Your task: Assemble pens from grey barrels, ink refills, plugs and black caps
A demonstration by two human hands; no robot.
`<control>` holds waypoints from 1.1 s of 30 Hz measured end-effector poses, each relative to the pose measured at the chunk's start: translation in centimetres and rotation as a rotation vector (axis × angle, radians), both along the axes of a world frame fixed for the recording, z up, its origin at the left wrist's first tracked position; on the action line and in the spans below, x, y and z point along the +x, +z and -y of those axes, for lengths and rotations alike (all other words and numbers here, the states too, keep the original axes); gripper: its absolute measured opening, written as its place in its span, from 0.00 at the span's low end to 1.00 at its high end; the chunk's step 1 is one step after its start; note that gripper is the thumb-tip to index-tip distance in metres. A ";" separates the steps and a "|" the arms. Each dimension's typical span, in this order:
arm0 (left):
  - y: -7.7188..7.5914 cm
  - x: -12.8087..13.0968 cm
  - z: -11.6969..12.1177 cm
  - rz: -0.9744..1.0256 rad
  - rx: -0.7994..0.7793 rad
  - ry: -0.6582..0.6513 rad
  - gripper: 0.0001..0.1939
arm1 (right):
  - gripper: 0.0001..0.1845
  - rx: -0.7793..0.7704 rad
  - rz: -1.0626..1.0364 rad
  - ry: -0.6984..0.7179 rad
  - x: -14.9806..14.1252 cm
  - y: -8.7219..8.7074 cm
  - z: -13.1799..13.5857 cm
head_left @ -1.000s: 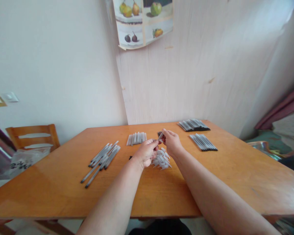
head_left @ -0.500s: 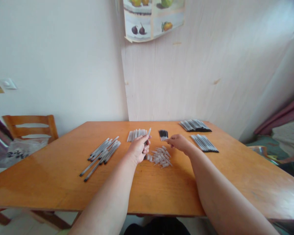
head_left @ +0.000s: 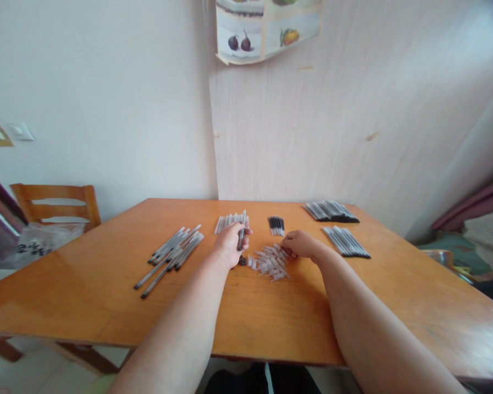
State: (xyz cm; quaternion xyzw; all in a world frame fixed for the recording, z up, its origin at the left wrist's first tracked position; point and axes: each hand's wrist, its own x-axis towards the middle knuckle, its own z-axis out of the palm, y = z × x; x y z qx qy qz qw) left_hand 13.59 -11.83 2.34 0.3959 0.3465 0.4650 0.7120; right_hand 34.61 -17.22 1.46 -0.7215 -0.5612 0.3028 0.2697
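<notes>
My left hand [head_left: 229, 244] is closed round a thin grey pen [head_left: 241, 235], held nearly upright above the orange wooden table [head_left: 86, 295]. My right hand [head_left: 299, 243] rests with fingers curled at the right edge of a heap of small clear pen caps [head_left: 268, 264], pinching among them; what it grips is too small to make out. A row of clear tubes [head_left: 229, 221] lies just beyond my left hand. A short bunch of black parts [head_left: 276, 225] lies beyond the caps.
Loose finished pens [head_left: 170, 258] lie on the left of the table. Two bundles of grey pens [head_left: 331, 211] [head_left: 345, 241] lie at the far right. A wooden chair [head_left: 53, 203] with a plastic bag [head_left: 36, 246] stands left. A fruit poster [head_left: 267, 27] hangs on the wall.
My hands, joined on one pen a second ago, have parted. The left keeps the pen and turned it more upright; the right moved down to the cap heap.
</notes>
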 end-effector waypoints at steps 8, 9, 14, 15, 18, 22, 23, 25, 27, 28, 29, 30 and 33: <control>0.0 -0.2 0.4 0.084 0.042 -0.024 0.05 | 0.07 0.229 -0.100 -0.034 -1.4 0.2 -0.3; 0.0 -0.2 0.4 0.106 0.052 -0.031 0.05 | 0.07 0.249 -0.151 0.011 -1.9 0.4 -0.3; -0.2 -0.1 0.4 0.186 0.103 -0.024 0.05 | 0.11 0.190 -0.376 0.207 -5.0 1.3 0.7; -0.2 -0.1 0.4 0.196 0.110 -0.025 0.06 | 0.13 0.175 -0.395 0.233 -5.5 1.3 0.8; -0.2 0.0 0.5 0.217 0.127 -0.031 0.07 | 0.16 0.143 -0.441 0.288 -6.3 1.1 1.0; -0.2 0.0 0.6 0.214 0.160 -0.036 0.07 | 0.11 0.158 -0.578 0.252 -6.6 0.7 0.9; -0.2 0.0 0.6 0.206 0.170 -0.046 0.08 | 0.10 0.165 -0.623 0.231 -6.6 0.7 0.8; -0.1 -0.1 0.7 0.192 0.189 -0.071 0.08 | 0.11 0.191 -0.680 0.204 -6.5 0.7 0.8; -0.1 -0.2 0.7 0.189 0.204 -0.090 0.08 | 0.12 0.249 -0.672 0.207 -6.5 0.8 0.8; -0.1 -0.2 0.7 0.192 0.210 -0.093 0.08 | 0.13 0.287 -0.644 0.211 -6.6 0.8 0.8; -0.1 -0.2 0.7 0.196 0.213 -0.091 0.08 | 0.13 0.324 -0.605 0.211 -6.6 0.8 0.8; -0.1 -0.3 0.7 0.197 0.213 -0.085 0.09 | 0.13 0.358 -0.559 0.209 -6.7 0.7 0.7; -0.1 -0.2 0.7 0.179 0.202 -0.053 0.09 | 0.11 0.440 -0.385 0.191 -6.8 0.5 0.6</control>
